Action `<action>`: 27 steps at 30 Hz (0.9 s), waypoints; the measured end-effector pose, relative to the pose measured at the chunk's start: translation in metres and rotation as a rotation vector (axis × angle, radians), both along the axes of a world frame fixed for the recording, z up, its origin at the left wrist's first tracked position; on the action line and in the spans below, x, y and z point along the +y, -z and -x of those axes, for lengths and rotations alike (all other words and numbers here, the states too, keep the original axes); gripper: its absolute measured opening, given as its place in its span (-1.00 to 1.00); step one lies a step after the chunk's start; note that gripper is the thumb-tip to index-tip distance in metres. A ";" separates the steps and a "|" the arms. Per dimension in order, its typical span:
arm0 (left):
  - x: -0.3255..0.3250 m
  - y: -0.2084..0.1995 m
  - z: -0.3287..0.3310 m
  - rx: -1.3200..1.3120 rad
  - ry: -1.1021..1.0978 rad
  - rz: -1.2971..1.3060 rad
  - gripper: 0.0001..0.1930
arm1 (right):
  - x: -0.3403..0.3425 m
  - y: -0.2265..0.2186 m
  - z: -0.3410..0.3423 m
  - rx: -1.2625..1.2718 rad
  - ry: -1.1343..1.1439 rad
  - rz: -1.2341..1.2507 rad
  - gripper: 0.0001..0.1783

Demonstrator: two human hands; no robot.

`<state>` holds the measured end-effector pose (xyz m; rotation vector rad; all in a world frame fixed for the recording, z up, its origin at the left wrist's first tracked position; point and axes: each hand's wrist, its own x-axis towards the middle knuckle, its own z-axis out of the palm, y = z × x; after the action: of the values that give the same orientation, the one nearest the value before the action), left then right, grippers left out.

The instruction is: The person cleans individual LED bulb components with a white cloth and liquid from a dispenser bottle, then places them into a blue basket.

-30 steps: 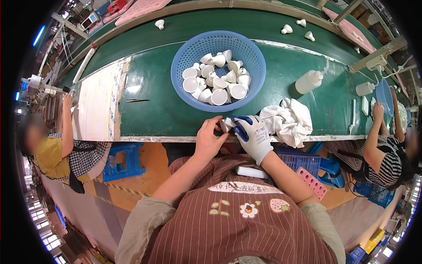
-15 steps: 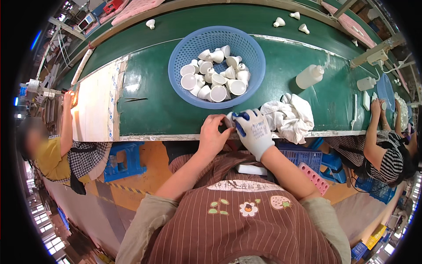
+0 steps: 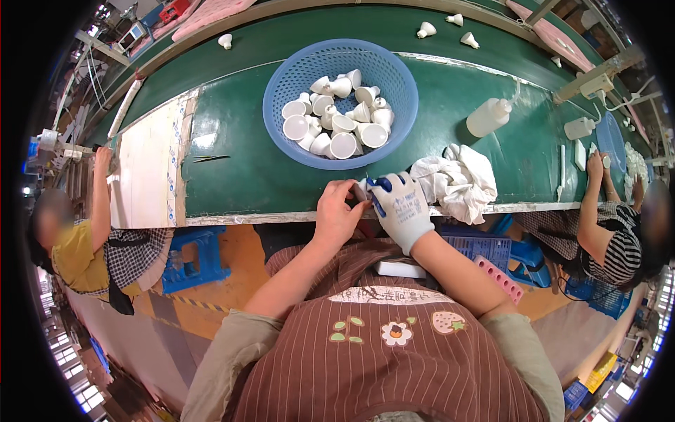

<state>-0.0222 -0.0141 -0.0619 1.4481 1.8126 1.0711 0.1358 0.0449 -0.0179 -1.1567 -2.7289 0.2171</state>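
Observation:
My bare left hand (image 3: 337, 213) and my right hand (image 3: 403, 209), in a white glove with blue fingertips, meet at the bench's near edge. Both are closed on a small white spotlight bulb (image 3: 361, 189), mostly hidden by my fingers. Just beyond them stands a blue perforated plastic basket (image 3: 410, 105) holding several white spotlight bulbs (image 3: 343, 145), some face up and others on their sides. To the right of my gloved hand a crumpled white cloth (image 3: 464, 184) lies at the edge.
A white squeeze bottle (image 3: 489, 118) stands right of the basket; tweezers (image 3: 211, 158) lie left. More bulbs (image 3: 426, 30) sit on the green conveyor belt (image 3: 323, 22) at the back. Co-workers sit left (image 3: 77, 243) and right (image 3: 606, 243). Blue stools (image 3: 195, 260) and crates (image 3: 478, 247) are below.
The bulbs on the far belt have slid left. My hands stay together on the bulb with little change. At the left co-worker's hand, the bright glow has gone.

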 end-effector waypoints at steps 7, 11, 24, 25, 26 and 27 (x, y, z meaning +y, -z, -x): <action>0.000 0.006 0.000 -0.004 -0.013 -0.017 -0.48 | -0.007 0.004 -0.002 0.083 0.024 0.005 -0.67; -0.001 -0.004 0.000 -0.035 0.006 0.071 -0.49 | 0.010 0.009 -0.001 0.073 0.035 0.042 -0.69; -0.018 -0.044 0.009 -0.267 0.135 -0.116 -0.47 | 0.006 -0.027 -0.074 0.764 0.370 0.355 -0.67; -0.017 -0.047 0.008 -0.274 0.125 -0.135 -0.47 | 0.007 -0.028 -0.075 0.752 0.327 0.303 -0.66; -0.017 -0.048 0.007 -0.282 0.114 -0.152 -0.47 | 0.005 -0.032 -0.074 0.754 0.328 0.304 -0.66; -0.016 -0.047 0.007 -0.280 0.115 -0.153 -0.47 | 0.004 -0.041 -0.072 0.723 0.298 0.311 -0.67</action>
<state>-0.0292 -0.0299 -0.0146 1.3904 1.4624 1.3042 0.2074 0.0490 0.0234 -1.2261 -1.9118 0.8506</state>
